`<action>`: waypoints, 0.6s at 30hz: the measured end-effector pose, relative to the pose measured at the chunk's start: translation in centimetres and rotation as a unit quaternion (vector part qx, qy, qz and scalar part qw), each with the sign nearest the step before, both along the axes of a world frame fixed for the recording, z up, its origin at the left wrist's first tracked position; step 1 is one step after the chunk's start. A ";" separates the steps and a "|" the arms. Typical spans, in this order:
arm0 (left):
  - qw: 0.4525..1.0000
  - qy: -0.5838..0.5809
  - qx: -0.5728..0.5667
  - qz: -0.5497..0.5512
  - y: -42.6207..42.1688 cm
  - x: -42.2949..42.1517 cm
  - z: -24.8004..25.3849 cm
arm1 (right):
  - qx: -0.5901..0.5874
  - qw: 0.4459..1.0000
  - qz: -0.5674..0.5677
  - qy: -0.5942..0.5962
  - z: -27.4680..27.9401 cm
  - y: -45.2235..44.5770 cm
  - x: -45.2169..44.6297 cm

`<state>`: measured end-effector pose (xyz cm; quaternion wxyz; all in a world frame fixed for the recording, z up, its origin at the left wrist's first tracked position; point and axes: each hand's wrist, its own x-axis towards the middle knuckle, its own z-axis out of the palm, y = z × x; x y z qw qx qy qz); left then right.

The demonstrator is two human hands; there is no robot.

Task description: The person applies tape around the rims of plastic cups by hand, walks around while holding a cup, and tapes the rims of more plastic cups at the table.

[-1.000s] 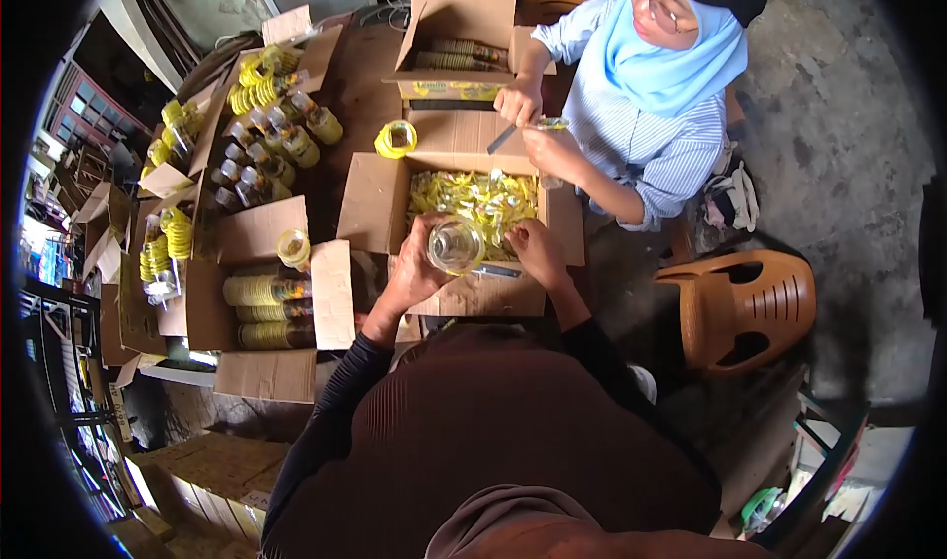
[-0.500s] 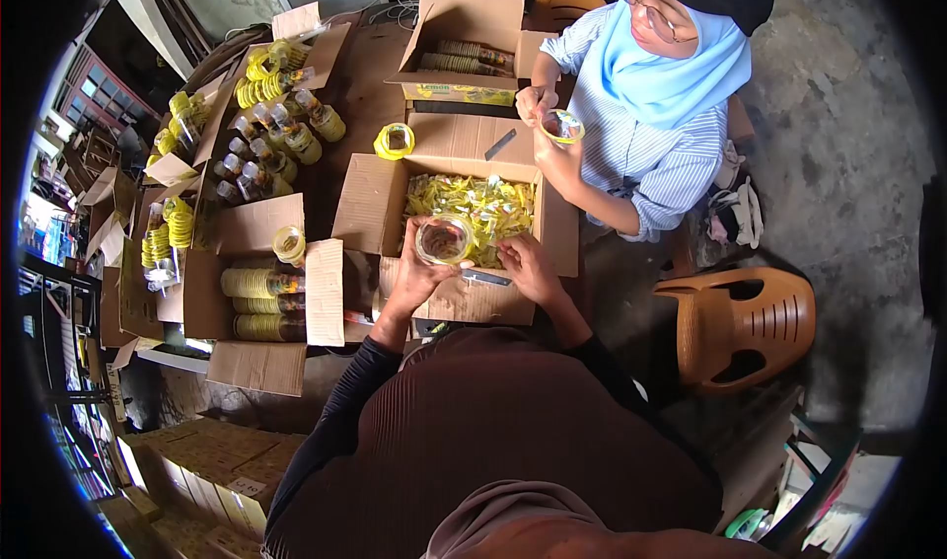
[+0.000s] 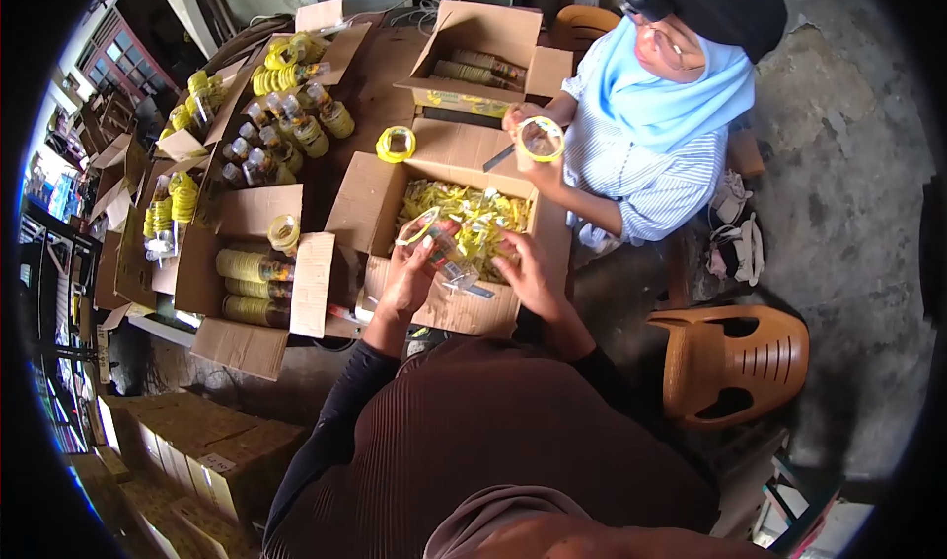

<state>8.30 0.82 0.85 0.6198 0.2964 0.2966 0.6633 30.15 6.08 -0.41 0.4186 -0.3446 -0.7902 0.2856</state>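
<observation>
My left hand [image 3: 406, 281] grips a clear plastic cup [image 3: 446, 253] with a yellow rim and a printed label. The cup is tilted, its rim up to the left and its base down to the right. To its right is my right hand [image 3: 531, 275], fingers apart and curved, with nothing visible in them. Both hands are over the near side of an open cardboard box [image 3: 365, 204] full of small yellow packets [image 3: 473, 214]. Across from me, a co-worker [image 3: 641, 145] holds another yellow-rimmed cup [image 3: 541, 139] in both hands.
Stacked cups [image 3: 254, 288] lie in a box at the left, near several capped bottles [image 3: 281, 135]. A yellow ring-shaped stack [image 3: 396, 144] sits on the table [image 3: 380, 66]. Another box [image 3: 483, 36] stands at the back, and a brown plastic chair [image 3: 735, 367] at the right.
The cup in my left hand has turned from mouth-up to tilted sideways, showing its side. My right hand's fingers have spread. The co-worker's cup has moved left and turned its mouth toward me.
</observation>
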 end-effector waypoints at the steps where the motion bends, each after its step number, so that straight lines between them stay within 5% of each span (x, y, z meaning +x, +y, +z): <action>1: 1.000 0.016 0.002 0.020 -0.1 0.6 0.4 | 0.009 1.000 0.019 0.013 0.0 -0.2 -0.2; 9: 0.990 0.124 0.056 0.044 0.4 4.9 -0.5 | -0.035 0.998 0.059 0.004 0.8 -2.1 0.4; 18: 0.992 -0.029 -0.042 0.117 0.3 8.4 -2.1 | 0.014 0.994 0.034 -0.104 -1.2 -2.5 3.3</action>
